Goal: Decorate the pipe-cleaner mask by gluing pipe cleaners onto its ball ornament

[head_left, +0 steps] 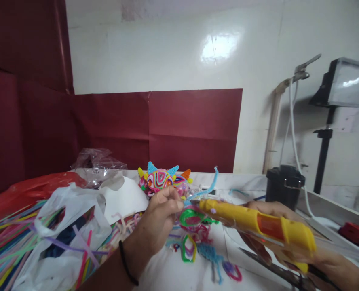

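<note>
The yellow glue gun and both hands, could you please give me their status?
Right hand gripping yellow glue gun, nozzle toward left hand. Left hand at light-blue strip, grip unclear. Scissors below right hand, possibly in the way.

Cannot make out, near the centre, the lower end of the blue stem (212, 186), lost at the fingertips of the left hand (159, 220), nor the exact grip there. Can see only part of the right hand (272, 208) at lower right, behind the glue gun (243, 216). Cannot tell any contact between fingers and the blurred scissors (272, 266), nor follow them past the bottom edge. Miss the lower part of the mask (159, 178), mid-frame, behind the left hand. Lose the red bag (43, 188) at the left edge, the white bag (56, 270) at the bottom. Cannot identify the bag's dark contents (72, 228), nor read the tiny display (210, 191) right of centre.
</note>
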A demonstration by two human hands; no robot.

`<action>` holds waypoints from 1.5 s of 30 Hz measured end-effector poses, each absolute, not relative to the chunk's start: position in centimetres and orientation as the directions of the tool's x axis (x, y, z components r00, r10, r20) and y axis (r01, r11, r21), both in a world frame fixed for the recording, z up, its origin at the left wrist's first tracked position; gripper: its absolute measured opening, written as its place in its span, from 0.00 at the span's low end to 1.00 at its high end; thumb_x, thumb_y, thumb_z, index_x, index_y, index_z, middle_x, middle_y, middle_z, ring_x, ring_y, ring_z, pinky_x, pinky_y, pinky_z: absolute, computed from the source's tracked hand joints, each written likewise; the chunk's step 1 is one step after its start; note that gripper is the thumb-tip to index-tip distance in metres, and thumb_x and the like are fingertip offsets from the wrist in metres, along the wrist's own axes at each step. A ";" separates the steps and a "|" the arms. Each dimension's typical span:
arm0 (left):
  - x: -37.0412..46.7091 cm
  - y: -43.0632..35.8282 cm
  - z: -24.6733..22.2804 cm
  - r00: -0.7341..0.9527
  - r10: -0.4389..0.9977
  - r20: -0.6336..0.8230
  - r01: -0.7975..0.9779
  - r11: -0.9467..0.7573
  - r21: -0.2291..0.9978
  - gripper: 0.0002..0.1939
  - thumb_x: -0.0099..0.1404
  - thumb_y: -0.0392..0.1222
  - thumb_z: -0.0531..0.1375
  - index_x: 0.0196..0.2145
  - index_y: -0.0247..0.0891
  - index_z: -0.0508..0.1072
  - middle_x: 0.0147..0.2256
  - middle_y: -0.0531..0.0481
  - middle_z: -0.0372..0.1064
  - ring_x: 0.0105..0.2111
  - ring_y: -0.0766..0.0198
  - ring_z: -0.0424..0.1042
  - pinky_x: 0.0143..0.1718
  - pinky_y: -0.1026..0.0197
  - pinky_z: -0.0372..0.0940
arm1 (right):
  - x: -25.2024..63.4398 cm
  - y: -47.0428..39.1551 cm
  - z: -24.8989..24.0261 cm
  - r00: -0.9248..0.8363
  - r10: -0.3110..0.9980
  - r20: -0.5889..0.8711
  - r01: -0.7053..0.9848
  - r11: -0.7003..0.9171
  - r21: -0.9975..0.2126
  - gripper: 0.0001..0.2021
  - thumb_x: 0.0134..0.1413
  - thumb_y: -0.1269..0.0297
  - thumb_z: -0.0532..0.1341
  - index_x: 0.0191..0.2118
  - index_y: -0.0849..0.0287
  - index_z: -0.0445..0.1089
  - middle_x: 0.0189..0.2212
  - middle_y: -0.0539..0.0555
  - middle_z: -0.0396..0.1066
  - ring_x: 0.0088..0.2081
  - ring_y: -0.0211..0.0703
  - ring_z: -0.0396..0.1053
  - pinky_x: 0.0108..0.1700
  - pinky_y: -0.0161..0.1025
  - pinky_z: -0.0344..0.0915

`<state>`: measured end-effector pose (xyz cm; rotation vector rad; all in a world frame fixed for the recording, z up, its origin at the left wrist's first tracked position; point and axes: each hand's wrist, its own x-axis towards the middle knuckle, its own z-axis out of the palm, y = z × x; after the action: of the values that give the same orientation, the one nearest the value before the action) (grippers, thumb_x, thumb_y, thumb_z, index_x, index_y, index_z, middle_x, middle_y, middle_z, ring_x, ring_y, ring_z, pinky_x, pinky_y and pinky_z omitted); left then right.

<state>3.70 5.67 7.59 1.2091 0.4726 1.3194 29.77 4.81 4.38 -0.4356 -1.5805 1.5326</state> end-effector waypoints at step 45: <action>3.0 6.5 7.4 0.276 0.896 0.348 -0.571 -0.138 0.809 0.08 0.45 0.33 0.63 0.21 0.37 0.64 0.22 0.55 0.56 0.24 0.69 0.54 0.26 0.66 0.54 | 28.8 3.5 6.1 -0.533 0.747 0.398 -0.356 0.229 -0.906 0.19 0.28 0.54 0.75 0.30 0.57 0.77 0.21 0.51 0.70 0.19 0.34 0.67 0.22 0.28 0.64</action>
<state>3.02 6.49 7.38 1.1080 0.3828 1.3206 28.83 3.50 6.08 -0.3781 -1.5667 1.4822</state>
